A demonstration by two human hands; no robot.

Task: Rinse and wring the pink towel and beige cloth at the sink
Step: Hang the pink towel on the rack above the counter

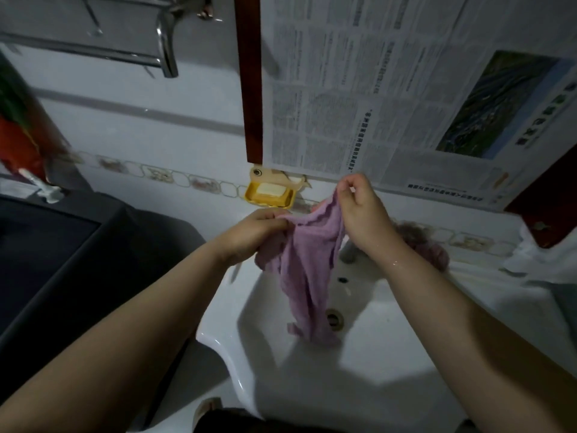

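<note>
The white ceramic sink [390, 354] lay below a limp pink terry towel [307, 276], which hung over the basin above the drain. The left hand [249, 235] pinched one top edge in a closed grip; the right hand [359, 210] pinched the other, higher. The towel seemed spread for rinsing or checking; wringing would next need bunching and twisting it. The bundle behind the right wrist was too unclear to name as the beige cloth.

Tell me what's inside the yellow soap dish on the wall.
The yellow soap dish holds one pale bar of soap. The bar covers the dish floor beneath it, so whatever lies under it cannot be seen.
</note>
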